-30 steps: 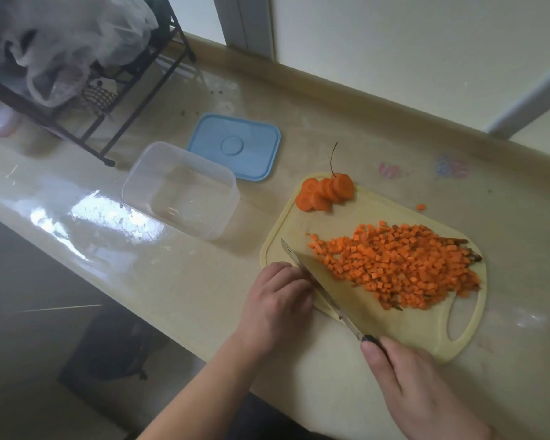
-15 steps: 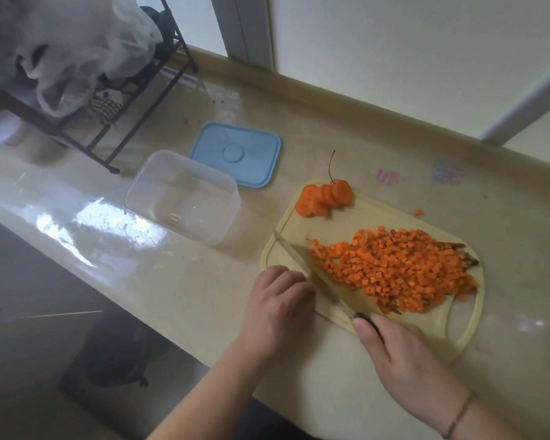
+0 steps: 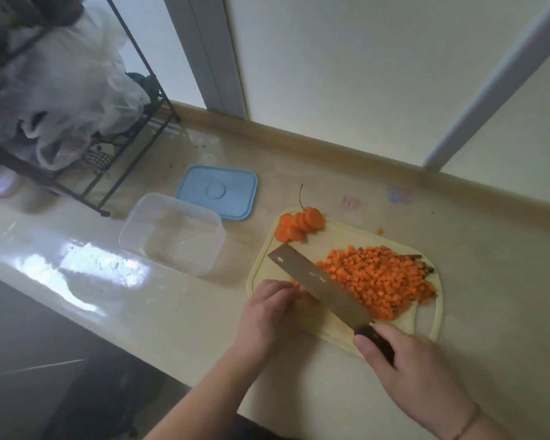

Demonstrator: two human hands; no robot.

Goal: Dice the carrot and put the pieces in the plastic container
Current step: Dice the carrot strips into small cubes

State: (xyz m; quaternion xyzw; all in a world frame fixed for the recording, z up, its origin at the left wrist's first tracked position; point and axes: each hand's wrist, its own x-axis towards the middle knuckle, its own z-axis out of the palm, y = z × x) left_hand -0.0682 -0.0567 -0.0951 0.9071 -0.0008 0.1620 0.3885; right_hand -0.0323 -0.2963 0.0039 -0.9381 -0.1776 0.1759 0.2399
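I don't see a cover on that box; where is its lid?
The blue lid lies flat on the counter just behind the clear plastic container, left of the cutting board.

No text, label, brand or number can be read. Two faint coloured marks (image 3: 400, 195) are seen on the bench (image 3: 331, 173) behind the board (image 3: 426, 331), too blurred to be made out.

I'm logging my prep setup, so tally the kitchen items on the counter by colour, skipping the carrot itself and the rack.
Blue: 1, the lid
Clear: 1, the plastic container
Pale yellow: 1, the cutting board
Silver blade, dark handle: 1, the knife, held by the right hand
Total: 4
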